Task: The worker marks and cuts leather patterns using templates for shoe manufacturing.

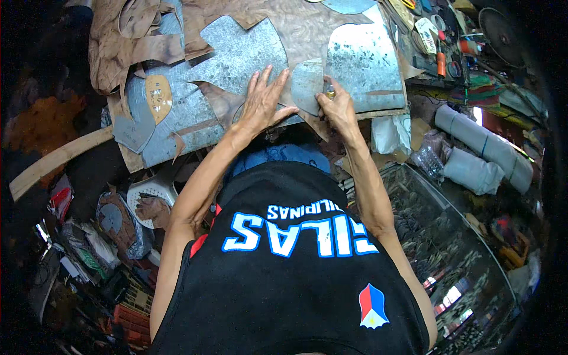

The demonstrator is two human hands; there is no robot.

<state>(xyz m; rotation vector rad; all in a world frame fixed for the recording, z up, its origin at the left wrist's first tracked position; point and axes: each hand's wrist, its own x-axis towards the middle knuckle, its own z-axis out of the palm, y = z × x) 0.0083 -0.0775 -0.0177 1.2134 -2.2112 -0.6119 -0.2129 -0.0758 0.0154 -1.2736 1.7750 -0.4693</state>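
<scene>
My left hand lies with fingers spread on the brown leather and the grey metal-topped bench, its thumb reaching toward a grey template. This template is rounded on top and lies flat on the leather. Beside its right edge, my right hand is closed in a pinch around something small, with a yellowish glint by the fingertips; its kind is mostly hidden. Cut-out gaps in the leather show the speckled metal underneath.
A tan oval template and a grey template lie at the bench's left. An orange-handled tool is among clutter at the right. Wrapped rolls and a glass case stand lower right; a white stool lower left.
</scene>
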